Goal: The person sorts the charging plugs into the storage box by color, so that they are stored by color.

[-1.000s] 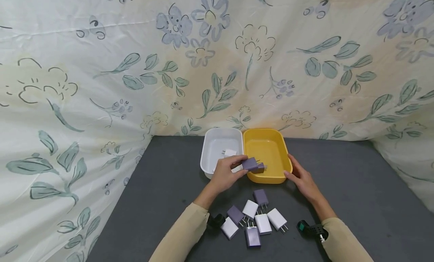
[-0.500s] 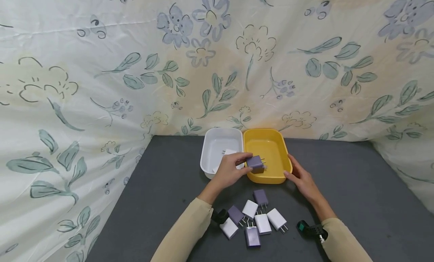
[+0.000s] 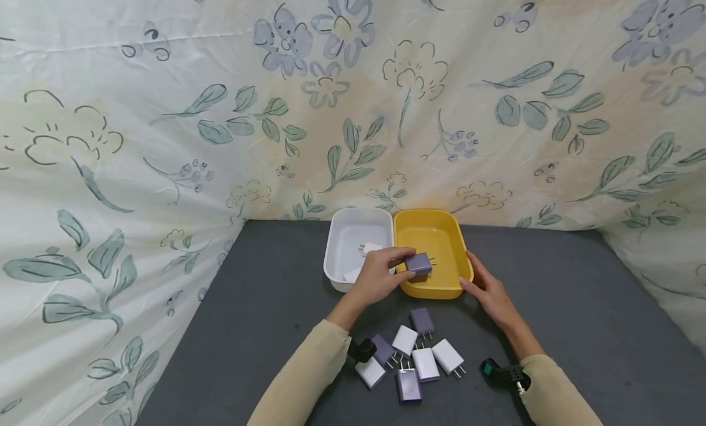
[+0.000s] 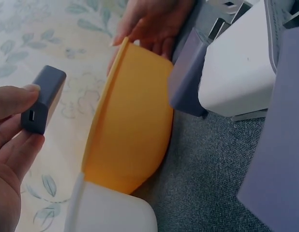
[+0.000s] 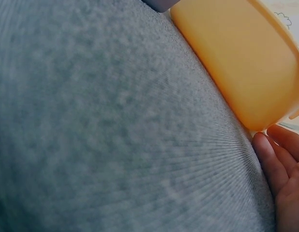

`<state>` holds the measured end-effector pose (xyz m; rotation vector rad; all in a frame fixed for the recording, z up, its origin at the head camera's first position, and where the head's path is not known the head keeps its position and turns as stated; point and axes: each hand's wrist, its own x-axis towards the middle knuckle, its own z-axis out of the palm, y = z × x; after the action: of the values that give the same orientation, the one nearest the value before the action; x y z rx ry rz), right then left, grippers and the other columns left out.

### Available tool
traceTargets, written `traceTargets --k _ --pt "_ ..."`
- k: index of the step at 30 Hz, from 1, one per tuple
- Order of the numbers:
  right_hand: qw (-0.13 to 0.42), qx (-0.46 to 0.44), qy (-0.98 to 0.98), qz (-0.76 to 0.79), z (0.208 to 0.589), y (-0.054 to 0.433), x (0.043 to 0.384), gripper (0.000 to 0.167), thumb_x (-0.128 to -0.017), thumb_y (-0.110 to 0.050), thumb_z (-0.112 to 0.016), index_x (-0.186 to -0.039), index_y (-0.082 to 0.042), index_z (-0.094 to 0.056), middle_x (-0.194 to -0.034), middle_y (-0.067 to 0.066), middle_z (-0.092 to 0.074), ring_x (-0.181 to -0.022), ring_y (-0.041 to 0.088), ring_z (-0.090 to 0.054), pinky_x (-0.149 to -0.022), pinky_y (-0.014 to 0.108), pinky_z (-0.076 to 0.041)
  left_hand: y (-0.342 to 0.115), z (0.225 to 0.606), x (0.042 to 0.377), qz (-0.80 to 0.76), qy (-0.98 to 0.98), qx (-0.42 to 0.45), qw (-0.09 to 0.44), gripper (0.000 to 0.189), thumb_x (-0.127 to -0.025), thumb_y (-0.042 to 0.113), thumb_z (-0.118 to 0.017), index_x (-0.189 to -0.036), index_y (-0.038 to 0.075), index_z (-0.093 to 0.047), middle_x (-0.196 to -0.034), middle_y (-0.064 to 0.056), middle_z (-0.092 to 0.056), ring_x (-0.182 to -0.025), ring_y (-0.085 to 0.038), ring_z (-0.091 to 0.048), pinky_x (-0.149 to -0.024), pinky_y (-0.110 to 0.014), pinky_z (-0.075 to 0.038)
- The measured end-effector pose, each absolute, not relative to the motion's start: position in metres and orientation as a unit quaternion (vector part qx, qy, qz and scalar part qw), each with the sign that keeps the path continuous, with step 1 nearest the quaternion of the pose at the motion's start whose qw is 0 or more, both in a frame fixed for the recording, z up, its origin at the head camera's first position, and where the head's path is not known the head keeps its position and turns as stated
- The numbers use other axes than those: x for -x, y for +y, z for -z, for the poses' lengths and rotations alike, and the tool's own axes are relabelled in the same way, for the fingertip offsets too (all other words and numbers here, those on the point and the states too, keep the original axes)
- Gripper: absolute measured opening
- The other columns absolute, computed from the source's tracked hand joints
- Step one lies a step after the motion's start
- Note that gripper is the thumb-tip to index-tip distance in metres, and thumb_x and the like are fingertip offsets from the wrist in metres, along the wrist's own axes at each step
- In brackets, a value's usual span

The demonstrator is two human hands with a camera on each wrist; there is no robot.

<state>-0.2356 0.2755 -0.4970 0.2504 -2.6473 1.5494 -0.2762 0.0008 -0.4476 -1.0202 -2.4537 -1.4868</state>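
In the head view my left hand [image 3: 380, 274] pinches a purple plug-in charger [image 3: 419, 263] between thumb and fingers, its prongs pointing right. The charger hangs over the near-left part of the yellow tray [image 3: 430, 230]. Seen from the left wrist, a small port shows on the end of the purple charger [image 4: 47, 94] close to the palm. My right hand [image 3: 492, 294] holds the yellow tray at its near-right corner, thumb at the front and fingers along the side wall. Only part of the right hand [image 5: 287, 179] appears in the right wrist view.
A white tray [image 3: 358, 227] stands against the yellow one's left side, with white chargers [image 3: 372, 249] inside. Nearer me, several purple chargers [image 3: 421, 321] and white chargers [image 3: 447, 355] lie loosely on the dark tabletop [image 3: 265, 303]. A floral cloth [image 3: 353, 138] hangs behind.
My left hand has moved a little to the right with the purple charger, further over the yellow tray. The right hand keeps its place at the tray's corner.
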Motion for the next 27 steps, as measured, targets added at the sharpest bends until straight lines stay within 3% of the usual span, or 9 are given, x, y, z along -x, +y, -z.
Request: traceTargets --k 4,6,13,16,20,22,27 --pt "0.027 -0.073 -0.863 -0.499 0.4967 0.2745 0.2354 0.070 -0.100 -0.026 -0.055 -0.157 -0.014 -0.016 -0.152 0.024 -0.038 -0.129 0.039 -0.049 -0.087 0.004 -0.036 0.0030 0.4481 0.2773 0.482 -0.811 0.330 0.040 0.043 -0.086 0.011 -0.074 -0.127 0.008 -0.063 -0.127 -0.006 -0.066 -0.116 -0.014 -0.064 -0.097 -0.018 -0.050" --pt "0.024 -0.071 -0.862 -0.501 0.4969 0.2738 0.2355 0.070 -0.100 -0.028 -0.054 -0.157 -0.015 -0.016 -0.153 0.024 -0.037 -0.130 0.038 -0.049 -0.097 0.016 -0.043 0.0032 0.4493 0.2781 0.482 -0.812 0.328 0.039 0.043 -0.086 0.011 -0.074 -0.127 0.009 -0.063 -0.127 -0.006 -0.066 -0.116 -0.014 -0.064 -0.097 -0.018 -0.050" --pt "0.021 -0.070 -0.865 -0.497 0.4969 0.2735 0.2359 0.070 -0.100 -0.028 -0.054 -0.157 -0.015 -0.015 -0.155 0.022 -0.034 -0.131 0.038 -0.048 -0.100 0.019 -0.043 0.0050 0.4511 0.2792 0.490 -0.803 0.336 0.043 0.043 -0.085 0.009 -0.074 -0.127 0.007 -0.064 -0.127 -0.008 -0.066 -0.115 -0.015 -0.065 -0.095 -0.019 -0.052" --pt "0.024 -0.070 -0.869 -0.490 0.4969 0.2738 0.2361 0.070 -0.101 -0.028 -0.053 -0.157 -0.015 -0.015 -0.155 0.022 -0.035 -0.131 0.038 -0.048 -0.106 0.038 -0.044 0.0059 0.4514 0.2792 0.492 -0.801 0.339 0.042 0.043 -0.086 0.010 -0.074 -0.127 0.007 -0.063 -0.127 -0.009 -0.066 -0.114 -0.015 -0.066 -0.095 -0.019 -0.052" --pt "0.025 -0.069 -0.870 -0.488 0.4963 0.2736 0.2356 0.069 -0.100 -0.027 -0.054 -0.157 -0.015 -0.016 -0.154 0.022 -0.036 -0.130 0.037 -0.049 -0.101 0.025 -0.044 0.0067 0.4518 0.2791 0.493 -0.803 0.334 0.038 0.043 -0.086 0.010 -0.074 -0.127 0.008 -0.063 -0.127 -0.008 -0.066 -0.114 -0.015 -0.066 -0.095 -0.018 -0.051" --pt "0.025 -0.070 -0.868 -0.490 0.4958 0.2733 0.2350 0.070 -0.100 -0.027 -0.054 -0.157 -0.014 -0.016 -0.154 0.022 -0.035 -0.130 0.037 -0.049 -0.103 0.026 -0.045 0.0074 0.4523 0.2792 0.493 -0.804 0.331 0.034 0.043 -0.086 0.010 -0.074 -0.127 0.008 -0.063 -0.127 -0.007 -0.065 -0.114 -0.014 -0.065 -0.096 -0.018 -0.051" --pt "0.024 -0.070 -0.866 -0.495 0.4956 0.2730 0.2349 0.070 -0.101 -0.026 -0.053 -0.157 -0.013 -0.015 -0.154 0.024 -0.036 -0.130 0.038 -0.048 -0.108 0.057 -0.039 0.0101 0.4540 0.2795 0.497 -0.805 0.324 0.013 0.045 -0.086 0.010 -0.073 -0.130 0.008 -0.061 -0.129 -0.006 -0.065 -0.116 -0.014 -0.064 -0.098 -0.019 -0.051"
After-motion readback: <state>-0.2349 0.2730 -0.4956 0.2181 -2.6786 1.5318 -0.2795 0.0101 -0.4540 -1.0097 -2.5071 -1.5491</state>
